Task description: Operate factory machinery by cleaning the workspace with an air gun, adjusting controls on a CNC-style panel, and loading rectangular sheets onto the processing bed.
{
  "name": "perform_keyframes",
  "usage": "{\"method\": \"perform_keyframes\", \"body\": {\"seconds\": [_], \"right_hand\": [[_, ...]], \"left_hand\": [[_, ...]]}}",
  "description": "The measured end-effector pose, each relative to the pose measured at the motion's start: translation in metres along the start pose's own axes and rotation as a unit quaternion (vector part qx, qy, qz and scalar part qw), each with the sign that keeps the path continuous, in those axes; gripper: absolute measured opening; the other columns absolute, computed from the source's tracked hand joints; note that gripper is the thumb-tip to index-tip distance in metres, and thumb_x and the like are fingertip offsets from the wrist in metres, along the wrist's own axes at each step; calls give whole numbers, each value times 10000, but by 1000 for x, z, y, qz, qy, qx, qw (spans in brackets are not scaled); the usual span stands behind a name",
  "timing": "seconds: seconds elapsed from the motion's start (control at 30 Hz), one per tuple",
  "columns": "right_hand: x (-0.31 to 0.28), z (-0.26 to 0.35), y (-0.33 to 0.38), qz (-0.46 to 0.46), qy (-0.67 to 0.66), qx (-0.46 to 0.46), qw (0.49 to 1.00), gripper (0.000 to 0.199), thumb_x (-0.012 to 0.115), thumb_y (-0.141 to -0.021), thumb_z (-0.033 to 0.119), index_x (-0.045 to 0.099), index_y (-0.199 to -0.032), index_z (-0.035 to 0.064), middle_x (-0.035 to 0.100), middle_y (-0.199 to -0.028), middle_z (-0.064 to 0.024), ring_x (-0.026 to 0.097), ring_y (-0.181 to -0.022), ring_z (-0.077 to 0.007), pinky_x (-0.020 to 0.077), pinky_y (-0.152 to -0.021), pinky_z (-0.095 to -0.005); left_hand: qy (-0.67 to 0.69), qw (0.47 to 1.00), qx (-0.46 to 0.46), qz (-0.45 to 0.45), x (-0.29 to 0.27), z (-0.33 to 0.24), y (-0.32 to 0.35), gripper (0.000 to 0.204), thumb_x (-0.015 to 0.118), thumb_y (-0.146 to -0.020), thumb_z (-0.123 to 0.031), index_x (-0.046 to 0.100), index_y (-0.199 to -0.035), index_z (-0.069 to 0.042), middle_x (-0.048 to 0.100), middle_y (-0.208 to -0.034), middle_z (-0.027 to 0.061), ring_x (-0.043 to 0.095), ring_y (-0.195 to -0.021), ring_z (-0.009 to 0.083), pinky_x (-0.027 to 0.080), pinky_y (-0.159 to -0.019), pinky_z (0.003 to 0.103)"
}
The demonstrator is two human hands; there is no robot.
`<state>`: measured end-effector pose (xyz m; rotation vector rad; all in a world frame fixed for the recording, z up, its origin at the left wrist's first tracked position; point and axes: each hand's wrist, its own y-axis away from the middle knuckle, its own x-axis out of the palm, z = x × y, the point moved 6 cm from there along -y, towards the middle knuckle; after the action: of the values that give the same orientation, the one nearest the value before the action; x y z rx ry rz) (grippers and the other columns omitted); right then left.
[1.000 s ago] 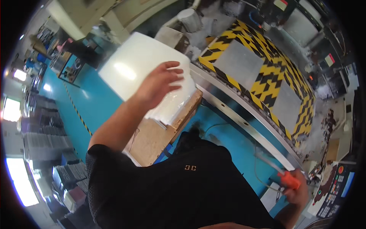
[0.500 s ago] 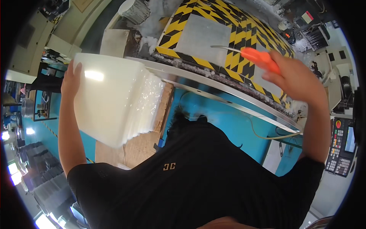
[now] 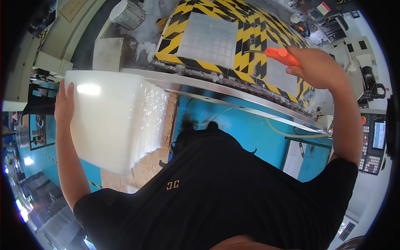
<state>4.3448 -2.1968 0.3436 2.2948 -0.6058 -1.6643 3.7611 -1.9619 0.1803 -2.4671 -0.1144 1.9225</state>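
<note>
White stack (image 3: 108, 116) rests on brown board (image 3: 114, 180) above turquoise floor (image 3: 250, 133).

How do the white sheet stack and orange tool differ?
The white sheet stack is broad and layered; the orange tool is slim, with a thin tube. The stack rests on a wooden board; the right hand holds the tool up. Shared: a hand touches each, the left hand the stack's edge.

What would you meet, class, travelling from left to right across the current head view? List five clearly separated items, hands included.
Left hand → stack of glossy white sheets → orange-handled tool → right hand → control panel with keys and screen.
</note>
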Motion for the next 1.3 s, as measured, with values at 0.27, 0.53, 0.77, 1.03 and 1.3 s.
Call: {"method": "perform_keyframes", "body": {"seconds": [0.27,0.53,0.77,1.03,1.3], "right_hand": [[81,-63,-11,-116,-176,133,968,416,606,-910,353,500,-1175,50,644,-1042,-229,608,-999,-401,463,-823,-482],[153,9,-61,-118,-281,118,945,424,588,-916,383,488,-1162,53,666,-987,-220,641,-926,-403,488,-785,-497],[105,26,-110,-97,-249,111,957,470,532,-932,464,504,-1197,77,678,-938,-179,649,-889,-384,488,-762,-487],[-6,-5,-80,-97,-6,54,994,471,581,-891,505,616,-1116,93,669,-1022,-166,629,-978,-361,485,-832,-456],[-125,23,71,50,130,220,966,333,652,-859,445,682,-985,139,679,-908,-108,647,-895,-306,505,-777,-427]], "left_hand": [[-16,1000,8,5,-4,-17,2,688,311,-942,-614,293,-1505,-220,457,-1432,152,417,-1330,341,301,-1101,457],[-37,999,22,-10,1,-9,3,680,308,-949,-612,290,-1505,-221,445,-1442,159,412,-1330,348,303,-1099,461],[-37,999,10,-5,-4,-7,9,678,315,-949,-602,293,-1502,-210,441,-1442,169,413,-1325,366,312,-1092,467],[-30,1000,8,3,1,-11,2,664,308,-948,-602,295,-1502,-236,457,-1426,172,435,-1305,375,337,-1075,469],[-25,1000,17,-6,-10,-19,8,666,330,-948,-606,298,-1501,-236,464,-1418,180,439,-1302,377,345,-1065,466]]}}
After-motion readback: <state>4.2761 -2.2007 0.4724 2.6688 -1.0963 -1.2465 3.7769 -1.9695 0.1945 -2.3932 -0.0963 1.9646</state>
